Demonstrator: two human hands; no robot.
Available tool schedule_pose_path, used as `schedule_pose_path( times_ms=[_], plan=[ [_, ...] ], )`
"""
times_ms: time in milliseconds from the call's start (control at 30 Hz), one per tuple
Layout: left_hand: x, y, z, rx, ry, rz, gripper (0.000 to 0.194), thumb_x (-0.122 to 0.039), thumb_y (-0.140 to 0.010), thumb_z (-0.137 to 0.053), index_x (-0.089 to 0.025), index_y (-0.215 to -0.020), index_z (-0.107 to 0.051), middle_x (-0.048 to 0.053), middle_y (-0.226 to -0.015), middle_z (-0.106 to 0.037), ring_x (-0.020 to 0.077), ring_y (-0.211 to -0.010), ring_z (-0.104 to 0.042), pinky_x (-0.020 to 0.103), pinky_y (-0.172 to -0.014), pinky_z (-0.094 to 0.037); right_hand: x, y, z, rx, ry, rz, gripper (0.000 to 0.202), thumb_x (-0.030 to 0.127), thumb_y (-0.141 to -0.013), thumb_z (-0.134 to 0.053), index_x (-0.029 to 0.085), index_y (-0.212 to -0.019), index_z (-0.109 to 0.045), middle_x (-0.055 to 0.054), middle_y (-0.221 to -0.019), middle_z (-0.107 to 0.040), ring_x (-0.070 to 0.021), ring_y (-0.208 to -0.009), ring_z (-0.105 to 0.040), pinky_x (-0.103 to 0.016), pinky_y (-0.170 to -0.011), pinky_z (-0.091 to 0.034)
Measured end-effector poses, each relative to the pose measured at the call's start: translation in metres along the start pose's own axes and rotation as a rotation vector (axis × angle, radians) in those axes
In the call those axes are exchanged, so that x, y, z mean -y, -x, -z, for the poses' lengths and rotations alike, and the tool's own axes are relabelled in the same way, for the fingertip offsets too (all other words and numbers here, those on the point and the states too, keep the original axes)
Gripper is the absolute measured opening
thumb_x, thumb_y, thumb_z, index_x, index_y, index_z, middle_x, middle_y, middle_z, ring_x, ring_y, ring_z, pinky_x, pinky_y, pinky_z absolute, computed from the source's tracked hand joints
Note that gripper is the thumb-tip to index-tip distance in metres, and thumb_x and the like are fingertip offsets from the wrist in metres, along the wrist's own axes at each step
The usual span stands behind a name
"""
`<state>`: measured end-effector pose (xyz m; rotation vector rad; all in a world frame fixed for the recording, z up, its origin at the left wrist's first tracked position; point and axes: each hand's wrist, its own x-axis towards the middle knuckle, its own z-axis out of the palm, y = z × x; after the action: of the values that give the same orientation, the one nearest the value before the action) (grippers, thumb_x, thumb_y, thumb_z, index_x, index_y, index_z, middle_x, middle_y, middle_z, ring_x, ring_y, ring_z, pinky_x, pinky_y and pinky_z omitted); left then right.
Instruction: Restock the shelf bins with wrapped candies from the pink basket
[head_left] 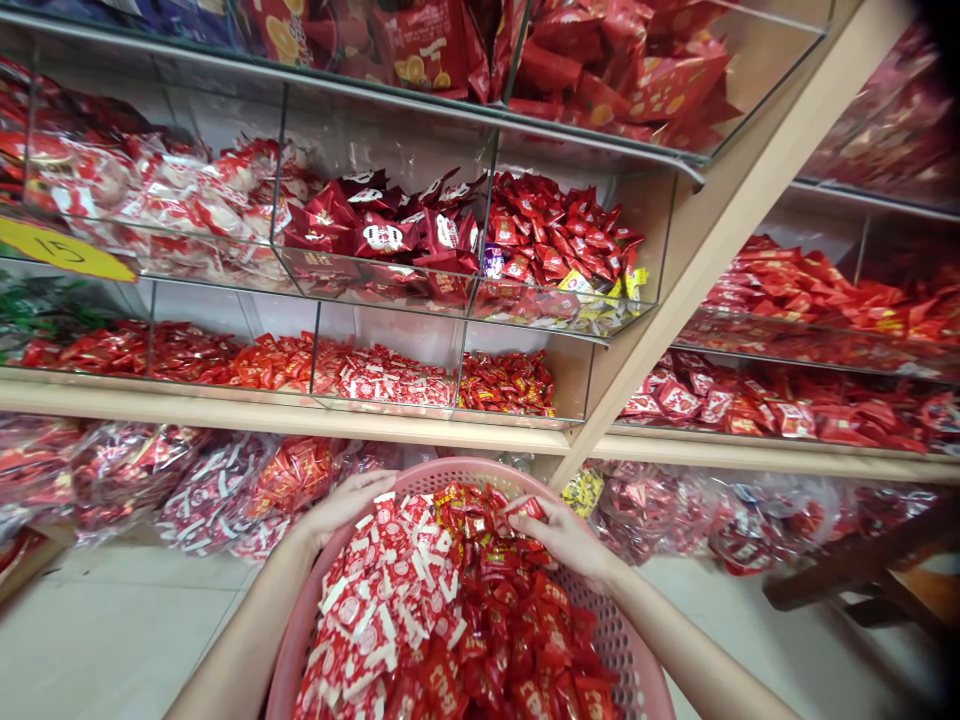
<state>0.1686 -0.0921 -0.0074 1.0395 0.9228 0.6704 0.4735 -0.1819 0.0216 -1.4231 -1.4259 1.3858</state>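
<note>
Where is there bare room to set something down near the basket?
Bare floor shows left of the left forearm, in front of the bagged packets, and right of the right forearm, short of the dark wooden legs. Crowded: the pink basket, heaped with packets, and the shelf compartments.

Pink perforated basket point(287, 640), upright, heaped: red-and-white packets point(386, 590) left, glossy red packets point(517, 640) right.

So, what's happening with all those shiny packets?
A person's left hand is at the rim of a pink basket, and the right hand touches a small red packet inside. Red-and-white packets lie on the basket's left, mostly red packets on the right. Shelves with more packets are in front.
</note>
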Motion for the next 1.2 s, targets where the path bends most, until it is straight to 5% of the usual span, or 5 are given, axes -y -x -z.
schedule_pose_path(
  times_ms=[367,667,1200],
  plan=[
    [0.0,-0.002,0.001,0.015,0.012,0.004,0.042,-0.037,-0.073,-0.061,-0.018,-0.111,-0.058,0.008,-0.102,-0.067,0.0245,-0.093,-0.062,0.034,-0.083,-0.047,0.01,0.001,-0.006,0.012,-0.198,-0.191,0.04,0.048,-0.067,-0.061,0.022,-0.096,-0.059,0.0,-0.074,-0.062,-0.0055,-0.046,-0.041,-0.015,-0.034,-0.016],
    [0.001,-0.001,0.001,0.003,0.008,-0.01,0.041,-0.037,-0.073,-0.062,-0.017,-0.109,-0.059,0.008,-0.105,-0.066,0.0234,-0.092,-0.062,0.031,-0.081,-0.048,0.001,0.0,-0.007,-0.094,-0.38,-0.307,0.03,0.043,-0.067,-0.06,0.022,-0.089,-0.06,0.0,-0.087,-0.062,-0.0093,-0.066,-0.052,-0.018,-0.051,-0.033],
    [0.0,0.0,0.0,-0.014,0.021,-0.005,0.044,-0.04,-0.069,-0.065,-0.019,-0.107,-0.06,0.007,-0.102,-0.067,0.0233,-0.091,-0.063,0.032,-0.08,-0.048,-0.004,-0.005,-0.013,-0.025,-0.257,-0.283,0.04,0.045,-0.062,-0.067,0.025,-0.097,-0.06,-0.001,-0.093,-0.059,-0.0068,-0.059,-0.046,-0.014,-0.039,-0.025]
  ],
)
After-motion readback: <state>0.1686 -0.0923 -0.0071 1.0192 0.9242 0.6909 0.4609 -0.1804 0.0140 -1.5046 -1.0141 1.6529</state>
